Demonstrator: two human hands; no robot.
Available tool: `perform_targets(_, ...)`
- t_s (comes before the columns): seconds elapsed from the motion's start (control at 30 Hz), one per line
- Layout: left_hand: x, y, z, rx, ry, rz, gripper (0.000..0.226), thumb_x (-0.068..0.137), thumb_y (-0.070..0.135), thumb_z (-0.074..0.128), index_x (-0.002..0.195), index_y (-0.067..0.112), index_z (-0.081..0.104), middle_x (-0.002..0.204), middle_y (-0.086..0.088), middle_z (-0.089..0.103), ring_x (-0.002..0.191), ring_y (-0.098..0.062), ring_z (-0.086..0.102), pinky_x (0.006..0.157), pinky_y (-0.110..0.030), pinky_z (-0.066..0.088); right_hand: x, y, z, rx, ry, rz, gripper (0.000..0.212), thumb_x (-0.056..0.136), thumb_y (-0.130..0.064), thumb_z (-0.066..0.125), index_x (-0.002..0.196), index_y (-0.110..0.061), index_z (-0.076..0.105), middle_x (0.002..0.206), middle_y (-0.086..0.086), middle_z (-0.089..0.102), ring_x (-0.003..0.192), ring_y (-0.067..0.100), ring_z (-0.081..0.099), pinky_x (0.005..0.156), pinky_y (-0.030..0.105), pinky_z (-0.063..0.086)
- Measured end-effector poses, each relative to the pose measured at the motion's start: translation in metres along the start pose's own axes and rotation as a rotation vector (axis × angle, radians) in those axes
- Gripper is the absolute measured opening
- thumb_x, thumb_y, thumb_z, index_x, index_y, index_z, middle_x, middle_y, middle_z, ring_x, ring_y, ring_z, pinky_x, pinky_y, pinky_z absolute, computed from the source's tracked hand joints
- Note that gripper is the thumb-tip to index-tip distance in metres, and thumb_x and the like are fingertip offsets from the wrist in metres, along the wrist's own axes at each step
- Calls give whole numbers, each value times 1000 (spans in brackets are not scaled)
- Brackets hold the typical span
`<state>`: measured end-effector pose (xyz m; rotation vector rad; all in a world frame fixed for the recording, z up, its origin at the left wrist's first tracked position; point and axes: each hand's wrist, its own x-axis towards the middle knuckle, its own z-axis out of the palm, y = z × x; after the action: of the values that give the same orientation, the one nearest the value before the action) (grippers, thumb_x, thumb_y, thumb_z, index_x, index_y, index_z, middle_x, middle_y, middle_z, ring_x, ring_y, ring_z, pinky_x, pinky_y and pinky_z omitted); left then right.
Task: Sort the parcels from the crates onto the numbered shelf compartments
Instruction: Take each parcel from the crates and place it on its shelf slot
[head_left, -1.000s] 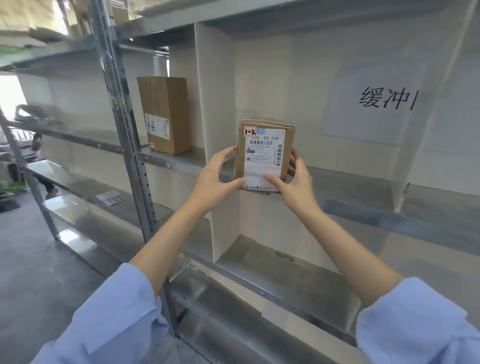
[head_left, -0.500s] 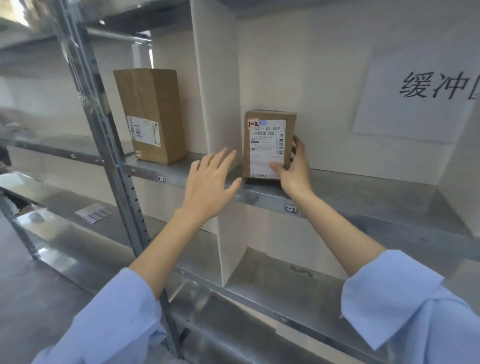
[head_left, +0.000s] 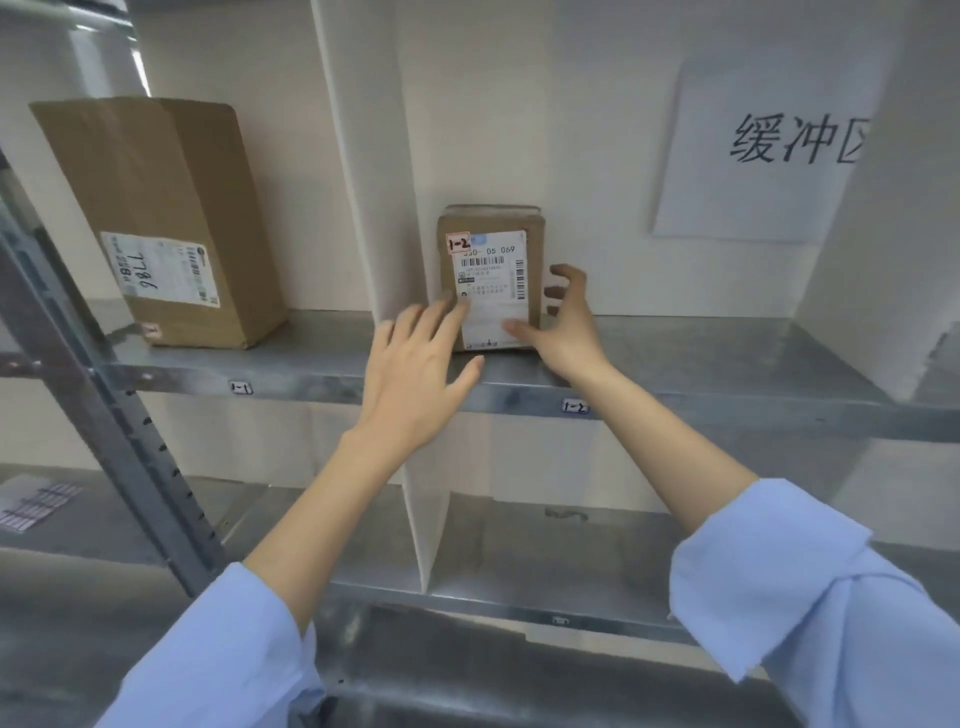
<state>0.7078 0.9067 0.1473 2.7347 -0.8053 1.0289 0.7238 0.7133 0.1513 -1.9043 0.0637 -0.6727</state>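
Observation:
A small brown parcel (head_left: 493, 228) with a white shipping label and a red "1-2" tag stands upright on the metal shelf (head_left: 701, 364), just right of the white divider (head_left: 363, 156). The shelf edge below it carries a "1-2" tag (head_left: 575, 406). My left hand (head_left: 415, 364) reaches in with straight fingers, whose tips touch the parcel's lower left front. My right hand (head_left: 566, 332) is at the parcel's right side, thumb on the front label, fingers spread loosely just off the side.
A larger brown box (head_left: 156, 208) stands left of the divider, above the "1-1" tag (head_left: 240, 387). A paper sign (head_left: 769, 150) hangs on the back wall. A steel upright (head_left: 104, 415) rises at left. A lower shelf (head_left: 571, 561) runs beneath.
The parcel went from held in the air to standing deep in the 1-2 compartment. My left hand let go, then came back to touch its front. My right hand's grip loosened.

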Motion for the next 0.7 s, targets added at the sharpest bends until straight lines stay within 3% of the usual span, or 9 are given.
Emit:
perform_targets(0.1, 0, 9, 4, -57, 6, 38, 61, 96, 46, 47, 149, 18, 37, 154, -3, 40, 134, -25, 39, 101, -37, 27, -15, -2, -13, -46, 55, -11, 77, 83, -18, 78, 144, -16, 31, 137, 10, 46, 124, 20, 47, 98, 25, 38)
perform_targets(0.17, 1, 19, 8, -98, 12, 55, 62, 95, 47, 46, 150, 19, 37, 155, -2, 39, 135, -25, 39, 102, -37, 27, -29, -2, -27, -142, 66, -33, 72, 89, -27, 72, 147, -19, 31, 140, 9, 44, 130, 20, 44, 103, 31, 38)
perform_targets(0.27, 5, 41, 13, -167, 11, 81, 62, 95, 47, 45, 149, 18, 39, 154, -3, 40, 136, -25, 39, 103, -38, 26, -52, 0, -58, -578, 118, -90, 64, 95, -45, 56, 151, -26, 31, 150, 5, 39, 136, 25, 38, 101, 43, 42)
perform_targets(0.4, 6, 90, 18, -234, -14, 199, 60, 95, 46, 51, 145, 15, 44, 152, -5, 43, 135, -27, 41, 101, -40, 30, -93, 5, -105, -970, 170, -148, 63, 99, -52, 44, 155, -28, 28, 157, 2, 33, 138, 26, 34, 104, 42, 39)
perform_targets(0.7, -3, 252, -3, -421, -14, 449, 63, 97, 53, 38, 151, 22, 35, 157, 0, 35, 139, -25, 35, 105, -40, 24, -196, 14, -254, -1214, 313, 12, 66, 99, -59, 38, 157, -33, 21, 163, -3, 23, 142, 25, 30, 105, 42, 37)
